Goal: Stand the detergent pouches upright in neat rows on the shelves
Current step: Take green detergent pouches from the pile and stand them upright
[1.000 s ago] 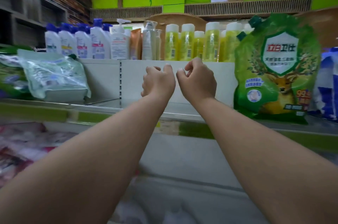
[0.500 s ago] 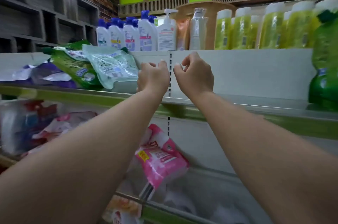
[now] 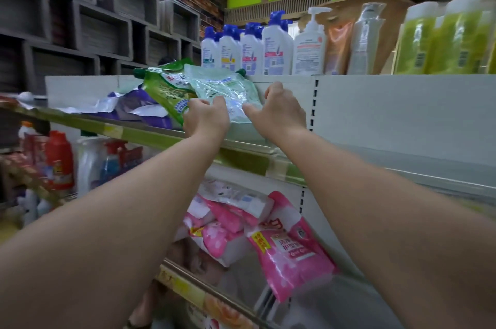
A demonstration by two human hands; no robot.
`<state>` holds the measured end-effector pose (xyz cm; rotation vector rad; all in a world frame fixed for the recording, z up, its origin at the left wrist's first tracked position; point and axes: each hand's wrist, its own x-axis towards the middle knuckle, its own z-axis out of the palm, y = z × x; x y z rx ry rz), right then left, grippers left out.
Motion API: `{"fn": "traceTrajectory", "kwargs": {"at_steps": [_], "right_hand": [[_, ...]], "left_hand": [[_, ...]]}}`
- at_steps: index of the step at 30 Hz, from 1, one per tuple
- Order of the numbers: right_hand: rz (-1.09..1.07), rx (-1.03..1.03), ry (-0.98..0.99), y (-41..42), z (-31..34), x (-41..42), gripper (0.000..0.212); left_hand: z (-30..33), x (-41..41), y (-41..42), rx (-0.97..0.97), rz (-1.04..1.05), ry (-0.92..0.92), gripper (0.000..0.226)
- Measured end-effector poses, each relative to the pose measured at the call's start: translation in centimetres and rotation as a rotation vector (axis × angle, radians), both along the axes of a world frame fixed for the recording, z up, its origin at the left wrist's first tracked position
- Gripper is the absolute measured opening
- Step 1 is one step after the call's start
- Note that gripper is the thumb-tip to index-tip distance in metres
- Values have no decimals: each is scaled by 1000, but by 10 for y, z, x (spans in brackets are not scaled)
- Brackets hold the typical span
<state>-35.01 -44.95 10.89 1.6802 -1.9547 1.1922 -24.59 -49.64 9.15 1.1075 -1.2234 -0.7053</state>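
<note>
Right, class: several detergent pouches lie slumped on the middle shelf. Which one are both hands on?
The pale translucent green pouch, topmost and rightmost in the pile. The left hand and right hand take its lower edge; the dark green pouch and purple pouch lie untouched further left.

Dim, greenish indoor light; motion blur, wide-angle edge warping.

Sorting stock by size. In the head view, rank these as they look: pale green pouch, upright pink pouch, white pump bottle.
1. Upright pink pouch, though it is nearest the camera.
2. Pale green pouch, partly hidden by both hands.
3. White pump bottle, farthest back.
</note>
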Motion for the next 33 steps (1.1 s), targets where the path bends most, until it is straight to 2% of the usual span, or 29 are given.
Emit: {"fn": "traceTrajectory", "kwargs": {"at_steps": [6, 9, 22, 26, 29, 33], "right_hand": [[-3, 107, 77, -42, 6, 23, 74], [-33, 155, 91, -57, 4, 29, 86], [-262, 422, 201, -116, 13, 70, 99], [-266, 455, 156, -125, 15, 72, 84], [-204, 393, 71, -122, 14, 66, 66], [-169, 293, 74, -107, 13, 59, 53]], "left_hand": [[9, 15, -25, -4, 52, 18, 27], [10, 19, -35, -13, 64, 31, 34], [16, 31, -87, -7, -40, 34, 33], [16, 29, -95, -13, -93, 17, 40], [15, 24, -97, -22, -130, -2, 46], [17, 17, -95, -14, -177, -5, 48]]}}
